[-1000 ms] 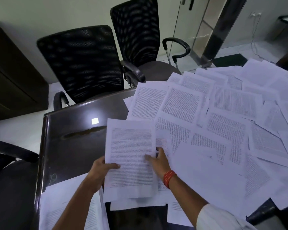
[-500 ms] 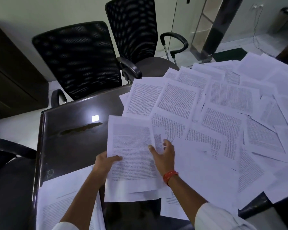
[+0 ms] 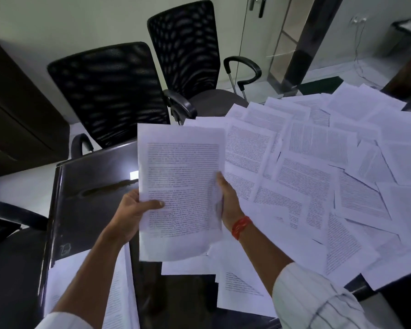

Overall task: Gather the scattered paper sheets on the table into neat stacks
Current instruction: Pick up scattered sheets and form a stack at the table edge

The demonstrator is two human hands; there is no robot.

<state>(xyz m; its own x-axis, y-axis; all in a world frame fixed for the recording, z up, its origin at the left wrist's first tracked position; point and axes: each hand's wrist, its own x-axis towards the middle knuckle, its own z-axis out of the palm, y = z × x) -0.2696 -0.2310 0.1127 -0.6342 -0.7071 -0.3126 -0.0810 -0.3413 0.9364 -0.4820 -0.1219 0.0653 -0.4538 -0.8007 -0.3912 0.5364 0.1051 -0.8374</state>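
Dark glossy table under scattered printed sheets, stack at near-left edge.

The room is dim and cool-toned. One small bright square of glare sits on the glossy dark table. Straight lines bow hard at the edges, and the printed text is softly blurred.

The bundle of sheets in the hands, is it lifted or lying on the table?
Lifted. Both hands, left hand and right hand, hold the bundle tilted up above the table.
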